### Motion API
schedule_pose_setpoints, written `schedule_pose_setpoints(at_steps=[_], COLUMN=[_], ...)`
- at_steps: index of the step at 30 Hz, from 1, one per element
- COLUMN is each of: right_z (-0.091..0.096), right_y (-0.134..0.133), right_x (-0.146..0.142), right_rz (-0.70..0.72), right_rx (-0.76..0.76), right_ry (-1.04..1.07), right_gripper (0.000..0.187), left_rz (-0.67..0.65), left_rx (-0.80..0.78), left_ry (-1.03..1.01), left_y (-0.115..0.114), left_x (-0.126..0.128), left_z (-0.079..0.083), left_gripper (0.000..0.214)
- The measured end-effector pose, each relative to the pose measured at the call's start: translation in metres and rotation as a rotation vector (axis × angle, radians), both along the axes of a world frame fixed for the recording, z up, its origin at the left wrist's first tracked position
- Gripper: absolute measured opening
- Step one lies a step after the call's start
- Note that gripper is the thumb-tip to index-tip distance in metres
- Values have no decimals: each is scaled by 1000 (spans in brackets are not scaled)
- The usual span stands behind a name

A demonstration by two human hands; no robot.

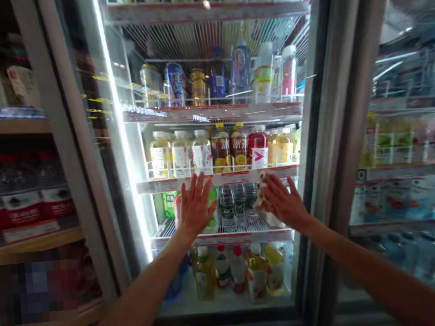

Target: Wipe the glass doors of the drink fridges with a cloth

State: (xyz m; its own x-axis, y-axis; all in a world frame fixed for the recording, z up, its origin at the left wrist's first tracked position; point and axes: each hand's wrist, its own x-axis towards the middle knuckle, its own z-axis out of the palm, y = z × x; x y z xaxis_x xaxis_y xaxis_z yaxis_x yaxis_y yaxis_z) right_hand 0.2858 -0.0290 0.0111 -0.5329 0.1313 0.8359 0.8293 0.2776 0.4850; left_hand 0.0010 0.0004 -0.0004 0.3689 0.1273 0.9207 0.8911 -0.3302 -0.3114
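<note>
A glass door (206, 37) of a lit drinks fridge stands before me, with lights mirrored in it. My left hand (196, 205) is raised to the door with its fingers spread, holding nothing; whether the palm touches the glass I cannot tell. A crumpled pale cloth (260, 203) sticks out beside the fingers of my right hand (280, 199), which presses it toward the glass. Behind the hands are clear water bottles (228, 208) and, one shelf up, bottled teas (221, 147) and a red drink (257, 147).
A metal door frame (337, 137) runs up the right side, with another stocked fridge (398, 142) beyond it. On the left, wooden shelves (12, 125) hold jars and red-labelled bottles (21, 200). Large juice bottles (257, 273) stand at the fridge bottom.
</note>
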Motion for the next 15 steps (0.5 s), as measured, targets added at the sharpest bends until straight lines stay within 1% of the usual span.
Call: schedule_pose_setpoints(at_steps=[1,2,3,4,5,6,9,10,11,12,13,15], right_z=[26,47,62,68,65,55,4,-10,-18,-20,-15,6], right_y=[5,9,12,15,16,16,11,9,8,7,7,8], right_x=[-2,-4,-7,-11,-16,-22,-39,-43,-45,-45,-45,-45], right_rz=[-2,-6,3,14,22,26,41,57,68,73,69,44], right_rx=[36,66,89,104,100,83,18,6,-4,-5,2,52], right_ry=[117,214,287,335,343,309,60,-19,-72,-80,-42,132], right_gripper=[68,66,66,65,64,63,59,56,54,53,52,52], left_rz=[-2,-6,-9,-13,-17,-21,-33,-38,-44,-53,-66,-113], left_rx=[3,6,7,9,8,6,-3,-6,-10,-16,-26,-70], left_ry=[-6,-13,-19,-27,-34,-40,-43,-43,-43,-48,-59,-115], left_y=[0,1,1,1,1,1,1,2,3,4,5,2], left_x=[1,2,3,3,4,4,3,2,2,1,2,7], left_z=[0,-1,-1,-2,-2,-2,-2,-3,-4,-5,-6,-6], left_gripper=[64,64,64,65,65,65,64,64,63,62,60,55])
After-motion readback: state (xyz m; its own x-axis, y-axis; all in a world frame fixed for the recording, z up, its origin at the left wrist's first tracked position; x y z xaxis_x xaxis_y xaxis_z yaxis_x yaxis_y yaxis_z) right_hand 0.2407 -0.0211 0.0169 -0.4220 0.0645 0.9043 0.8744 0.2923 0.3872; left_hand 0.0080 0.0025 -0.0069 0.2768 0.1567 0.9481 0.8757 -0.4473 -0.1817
